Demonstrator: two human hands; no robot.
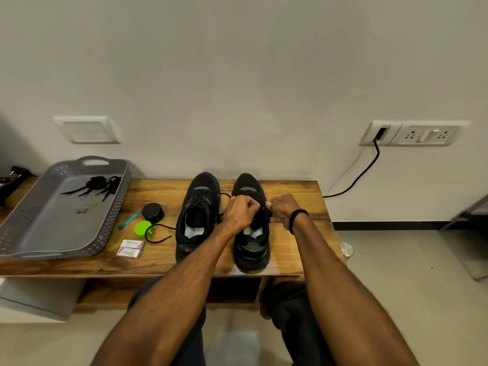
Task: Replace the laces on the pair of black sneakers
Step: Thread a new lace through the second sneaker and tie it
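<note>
Wooden bench [290, 233] against the wall, grey perforated tray [39, 220] on its left end. Loose black laces [101, 184] bundled at the tray's far side, probably the pulled ones, though I can't confirm old vs new from here.

Pair of black sneakers mid-bench, toes to the wall, heels toward the person, long axes running straight away from the camera. Left sneaker [196, 217] looks laced; its lace tail [158, 233] runs out left over the bench and loops by the green cap [142, 228]. Right sneaker [250, 233] is the one in work.

Both hands sit over the right sneaker's eyelet area, about midway along it. Left hand [241, 211] comes across from the left sneaker's side, fingers curled closed, pinching lace at the thumb tip. Right hand [282, 208], black band on the wrist, is also closed in a pinch; fingertips nearly meet the left's. The lace between them is mostly hidden by the knuckles, so which eyelet row is unclear.

Key relation: hands meet on the shoe's centreline, one each side, so a pull would go out sideways, across the long axis.

Small stuff left of the shoes: black round lid [153, 212], teal tool [129, 220], two small white boxes [130, 248]. Print on the boxes is too small to read. No legible brand on the sneakers.
</note>
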